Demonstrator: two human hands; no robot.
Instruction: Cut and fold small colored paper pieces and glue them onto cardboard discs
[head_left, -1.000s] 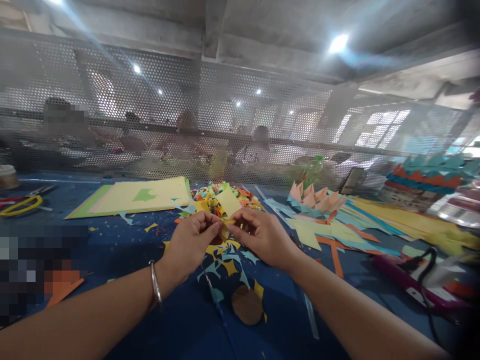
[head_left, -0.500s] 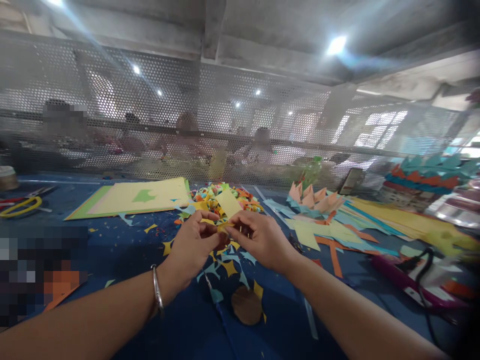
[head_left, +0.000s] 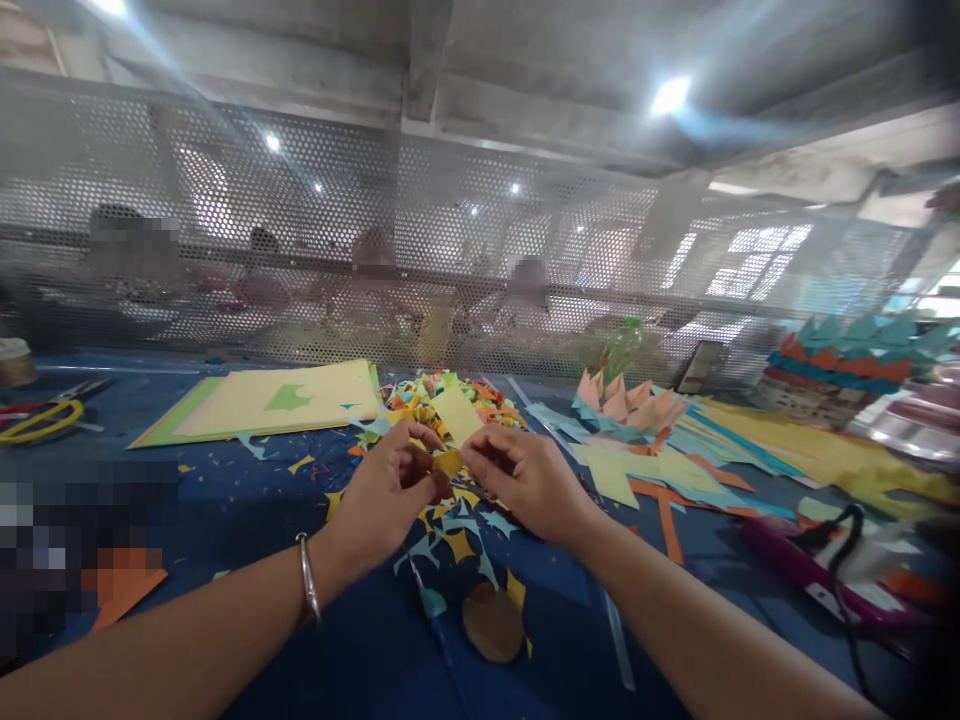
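Over the table's middle, my left hand (head_left: 394, 480) and my right hand (head_left: 525, 475) meet around a small yellow piece of paper (head_left: 448, 462). Both hands pinch it, one from each side, with curled fingers. Behind them lies a heap of coloured paper scraps (head_left: 427, 390), with a pale yellow paper strip (head_left: 456, 410) on it. Beneath the hands are loose yellow and blue cut-outs, among them a yellow star-shaped scrap (head_left: 459, 545). Closer to me rest a round brown cardboard disc (head_left: 493, 622) and a thin blue-handled tool (head_left: 442, 635).
Stacked paper sheets (head_left: 247, 400) lie at left, beyond them yellow-handled scissors (head_left: 45, 425). On the right are folded peach paper points (head_left: 626, 400), paper strips and a purple power strip (head_left: 817, 580) with a cable. A perforated metal screen (head_left: 465, 250) stands behind; people sit beyond it.
The yellow piece of paper has been turned and now shows more of its flat face between my fingers. Both hands have otherwise stayed nearly in place.
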